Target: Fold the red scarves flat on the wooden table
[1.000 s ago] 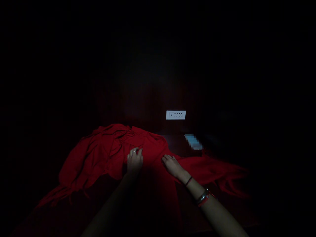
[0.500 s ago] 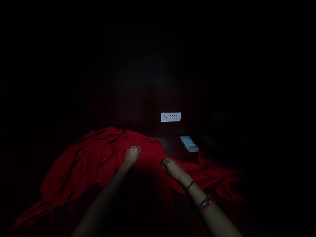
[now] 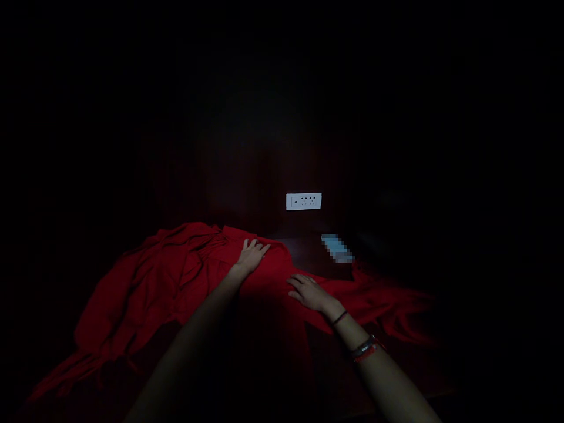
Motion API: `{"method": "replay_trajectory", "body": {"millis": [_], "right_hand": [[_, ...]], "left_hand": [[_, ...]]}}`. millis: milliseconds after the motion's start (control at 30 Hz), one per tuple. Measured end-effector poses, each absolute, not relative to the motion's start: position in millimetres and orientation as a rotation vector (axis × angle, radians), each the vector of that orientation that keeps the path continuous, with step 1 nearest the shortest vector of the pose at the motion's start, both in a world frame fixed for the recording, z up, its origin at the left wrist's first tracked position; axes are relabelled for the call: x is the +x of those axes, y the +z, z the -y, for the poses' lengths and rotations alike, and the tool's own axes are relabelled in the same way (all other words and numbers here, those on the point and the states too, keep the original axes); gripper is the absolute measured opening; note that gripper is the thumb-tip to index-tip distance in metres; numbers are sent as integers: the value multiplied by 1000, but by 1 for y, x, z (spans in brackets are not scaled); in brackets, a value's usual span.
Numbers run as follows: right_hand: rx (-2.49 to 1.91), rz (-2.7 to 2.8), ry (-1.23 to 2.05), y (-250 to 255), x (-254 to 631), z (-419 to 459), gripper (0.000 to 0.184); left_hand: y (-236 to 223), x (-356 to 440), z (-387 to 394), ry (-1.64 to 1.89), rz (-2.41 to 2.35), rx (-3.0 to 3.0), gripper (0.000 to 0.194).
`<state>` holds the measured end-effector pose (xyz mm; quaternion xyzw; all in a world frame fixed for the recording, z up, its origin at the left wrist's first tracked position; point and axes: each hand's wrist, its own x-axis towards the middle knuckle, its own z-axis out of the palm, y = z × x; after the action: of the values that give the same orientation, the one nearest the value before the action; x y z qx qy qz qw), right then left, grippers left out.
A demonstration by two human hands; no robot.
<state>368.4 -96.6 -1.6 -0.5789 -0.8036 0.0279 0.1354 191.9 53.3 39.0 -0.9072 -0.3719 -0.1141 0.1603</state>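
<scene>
A large red cloth garment (image 3: 167, 282), its exact kind unclear in the dim light, lies spread over a dark surface, bunched in folds on the left and smoother in the middle. On the smoother part rests my left hand (image 3: 252, 255), fingers spread and flat. Lower and to the right, my right hand (image 3: 307, 292) lies on the same cloth with its fingers stretched out and slightly apart. Bracelets circle my right wrist and forearm. More red fabric trails off to the right, and its near end fades into shadow.
A white socket panel (image 3: 304, 201) is fixed on the dark upright surface behind. Near the back right, a pale blue, pixelated flat object (image 3: 337, 248) lies on the dark tabletop (image 3: 304, 252). Everything around is in deep darkness.
My left hand has moved forward and right and gone from closed to spread on the cloth. The fingers of my right hand have straightened. The view has tilted slightly down.
</scene>
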Motion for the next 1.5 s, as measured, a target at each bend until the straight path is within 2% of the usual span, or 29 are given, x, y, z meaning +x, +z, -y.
{"method": "replay_trajectory", "body": {"millis": [367, 467, 600, 767, 933, 1067, 1133, 1267, 1367, 1500], "right_hand": [[-1684, 2437, 447, 7, 373, 98, 65], [-1710, 2448, 492, 7, 373, 96, 70], [-1766, 2444, 540, 6, 372, 95, 72], [-1806, 2431, 582, 7, 374, 93, 73], [-1803, 2422, 567, 3, 375, 92, 73], [-1756, 2377, 507, -1, 375, 95, 71], [-1688, 2336, 416, 5, 374, 89, 67], [-1572, 2142, 239, 31, 358, 52, 39], [-1659, 2006, 267, 50, 331, 9, 27], [-1753, 1928, 283, 54, 295, -36, 22]], "left_hand": [[81, 178, -88, -161, 1110, -2551, 24], [71, 189, -71, -241, 1054, -2522, 32], [31, 187, -40, -355, 817, -2585, 41], [-10, 152, -36, -174, 994, -2649, 51], [-6, 139, -32, -169, 1167, -2515, 58], [11, 147, -21, -309, 1027, -2493, 45], [24, 149, -21, -361, 1108, -2480, 41], [44, 140, -24, -436, 1754, -2329, 35], [35, 132, -11, -455, 1939, -2341, 33], [14, 129, 8, -389, 1995, -2406, 27]]}}
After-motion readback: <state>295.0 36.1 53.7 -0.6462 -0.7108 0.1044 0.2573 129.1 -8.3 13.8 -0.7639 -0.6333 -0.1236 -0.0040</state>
